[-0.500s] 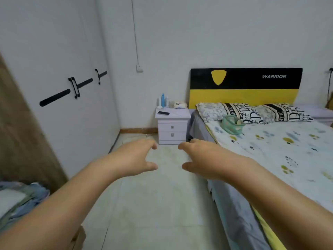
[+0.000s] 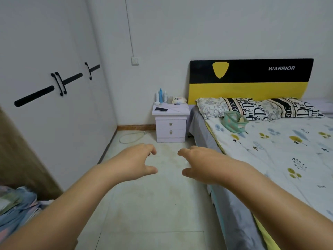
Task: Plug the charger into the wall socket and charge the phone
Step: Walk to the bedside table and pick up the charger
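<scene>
Approach step: left hand point(image 2: 137, 161) and right hand point(image 2: 200, 164) both empty, fingers loosely curled open, next walk to nightstand point(image 2: 171, 123), grab phone point(image 2: 161, 109), find charger for wall socket point(image 2: 135, 60)

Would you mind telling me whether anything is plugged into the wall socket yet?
Empty, as far as visible: the wall socket shows a bare white face, and both hands, left hand and right hand, hold nothing.

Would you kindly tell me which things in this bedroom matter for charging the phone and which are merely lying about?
For the job: phone on the nightstand; wall socket; white cable on the floor.

Lying about: bottles, tissue pack, green pouch on the bed, pillows, folded clothes.
</scene>
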### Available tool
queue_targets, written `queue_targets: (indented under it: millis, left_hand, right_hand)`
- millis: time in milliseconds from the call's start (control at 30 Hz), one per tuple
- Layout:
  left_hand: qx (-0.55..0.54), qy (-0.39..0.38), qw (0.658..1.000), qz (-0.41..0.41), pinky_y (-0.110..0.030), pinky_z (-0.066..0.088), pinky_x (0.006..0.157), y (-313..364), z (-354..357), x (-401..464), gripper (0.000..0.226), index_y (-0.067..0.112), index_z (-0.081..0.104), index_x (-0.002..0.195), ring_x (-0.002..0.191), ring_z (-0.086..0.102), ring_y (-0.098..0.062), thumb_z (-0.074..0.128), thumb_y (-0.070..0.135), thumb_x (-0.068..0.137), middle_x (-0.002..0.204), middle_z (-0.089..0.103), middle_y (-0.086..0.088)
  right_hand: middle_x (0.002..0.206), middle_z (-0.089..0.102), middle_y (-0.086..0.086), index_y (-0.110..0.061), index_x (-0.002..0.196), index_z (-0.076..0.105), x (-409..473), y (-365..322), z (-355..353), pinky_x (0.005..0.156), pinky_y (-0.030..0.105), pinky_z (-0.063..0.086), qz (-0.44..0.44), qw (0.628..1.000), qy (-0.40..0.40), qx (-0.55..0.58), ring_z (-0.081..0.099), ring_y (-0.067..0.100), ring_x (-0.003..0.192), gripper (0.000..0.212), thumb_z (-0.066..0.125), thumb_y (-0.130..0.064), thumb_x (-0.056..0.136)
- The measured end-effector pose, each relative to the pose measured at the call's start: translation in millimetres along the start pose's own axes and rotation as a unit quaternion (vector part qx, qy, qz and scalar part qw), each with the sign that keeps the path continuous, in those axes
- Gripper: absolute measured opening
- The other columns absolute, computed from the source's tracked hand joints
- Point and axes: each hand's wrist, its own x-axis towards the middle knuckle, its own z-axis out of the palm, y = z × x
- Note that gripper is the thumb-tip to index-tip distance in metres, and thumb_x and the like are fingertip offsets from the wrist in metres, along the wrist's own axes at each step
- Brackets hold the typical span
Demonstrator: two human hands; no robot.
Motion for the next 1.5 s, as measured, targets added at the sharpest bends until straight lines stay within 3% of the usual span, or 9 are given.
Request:
queue_targets:
  millis: [233, 567, 1033, 1500]
  left_hand:
    - [-0.051, 0.003, 0.999, -0.016, -0.024, 0.041, 0.082, 19.1, 14.8, 58.0, 0.046, 0.027, 0.045, 0.120, 0.104, 0.053, -0.013, 0.062, 0.037, 0.078, 0.125, 0.050, 0.006]
    - [-0.084, 0.001, 0.996, -0.039, -0.025, 0.044, 0.081, -23.2, -2.4, 124.9, 0.045, 0.030, 0.046, 0.118, 0.100, 0.054, -0.010, 0.063, 0.038, 0.078, 0.122, 0.050, 0.009]
    - [-0.073, 0.003, 0.997, -0.014, -0.025, 0.042, 0.083, -103.9, -55.3, 252.3, 0.047, 0.027, 0.047, 0.120, 0.100, 0.053, -0.012, 0.063, 0.037, 0.078, 0.123, 0.051, 0.006]
    - [-0.066, 0.025, 0.997, -0.028, -0.027, 0.043, 0.086, -106.3, -79.1, 384.4, 0.047, 0.026, 0.047, 0.121, 0.104, 0.053, -0.013, 0.063, 0.037, 0.078, 0.128, 0.051, 0.005]
  right_hand:
    - [0.120, 0.051, 0.008, -0.018, 0.129, 0.040, 52.9, 53.4, -7.0, 0.087, 0.042, 0.048, 0.004, 1.000, 0.000, 0.000, 0.053, 0.030, 0.107, 0.045, 0.049, -0.033, 0.088]
    - [0.127, 0.049, 0.008, -0.021, 0.137, 0.032, 137.3, 70.7, -8.7, 0.088, 0.039, 0.048, -0.005, 0.999, -0.029, 0.033, 0.051, 0.029, 0.112, 0.053, 0.050, -0.031, 0.089]
    - [0.135, 0.048, 0.007, -0.020, 0.138, 0.033, 276.5, 64.1, -46.5, 0.087, 0.033, 0.040, 0.010, 1.000, -0.014, 0.025, 0.048, 0.028, 0.119, 0.053, 0.050, -0.032, 0.089]
    - [0.131, 0.050, 0.008, -0.021, 0.136, 0.035, 400.1, 130.9, -85.8, 0.090, 0.038, 0.047, -0.011, 1.000, 0.003, 0.016, 0.051, 0.028, 0.115, 0.051, 0.050, -0.034, 0.088]
